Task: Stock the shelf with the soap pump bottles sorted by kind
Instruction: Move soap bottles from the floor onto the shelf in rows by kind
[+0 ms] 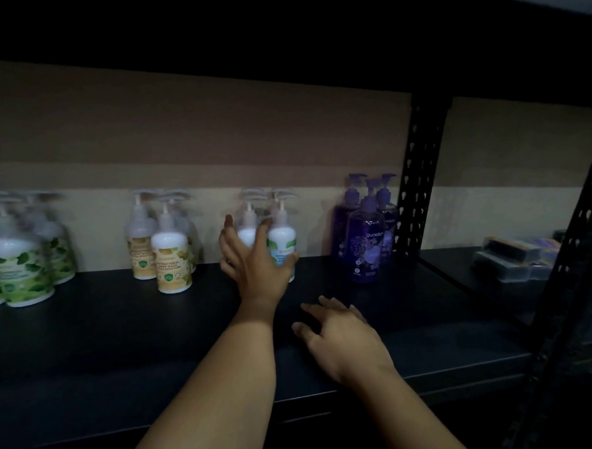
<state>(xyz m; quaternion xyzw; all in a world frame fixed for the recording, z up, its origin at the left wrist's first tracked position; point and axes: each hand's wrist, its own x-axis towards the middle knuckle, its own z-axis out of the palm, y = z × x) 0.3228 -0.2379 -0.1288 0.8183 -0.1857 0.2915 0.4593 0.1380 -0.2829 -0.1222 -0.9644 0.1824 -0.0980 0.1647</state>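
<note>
Shelf (121,319): blue-label bottles (283,240) behind spread fingers (228,224).

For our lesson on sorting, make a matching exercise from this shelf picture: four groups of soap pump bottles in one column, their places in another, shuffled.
Column 1
1. green-label bottles
2. yellow-label bottles
3. blue-label bottles
4. purple bottles

Column 2
A. beside the black upright post
B. far left of the shelf
C. behind the left hand
D. between the green-label and blue-label groups

Pairs: 1-B, 2-D, 3-C, 4-A
</note>
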